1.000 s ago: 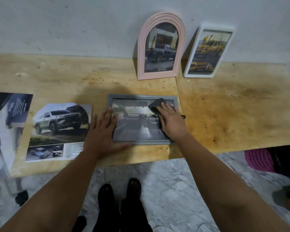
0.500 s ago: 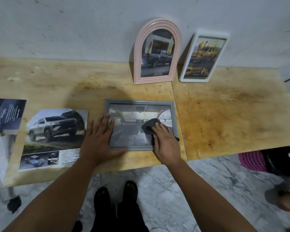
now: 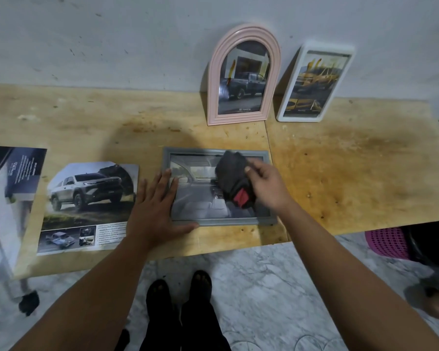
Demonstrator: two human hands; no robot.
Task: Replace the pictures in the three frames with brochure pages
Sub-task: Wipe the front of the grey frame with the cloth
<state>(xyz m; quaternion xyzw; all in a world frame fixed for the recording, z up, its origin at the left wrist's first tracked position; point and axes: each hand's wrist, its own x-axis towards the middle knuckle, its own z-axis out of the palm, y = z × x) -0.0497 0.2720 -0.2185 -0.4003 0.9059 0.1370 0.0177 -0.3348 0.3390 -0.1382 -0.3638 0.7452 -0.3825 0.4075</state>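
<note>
Grey frame: flat on counter, picture partly hidden by my cloth.
Left hand: fingers straight, spread, pressing frame's left edge.
Right hand: fingers pinching dark cloth.
Leftmost brochure page: cut off.

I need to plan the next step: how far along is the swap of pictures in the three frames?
Nearly done, it seems. The pink arched frame and white frame lean on the wall with car pages inside. The grey frame lies flat, also filled; the left hand steadies it while the right hand holds a dark cloth over its glass. Left: standing it up.
</note>
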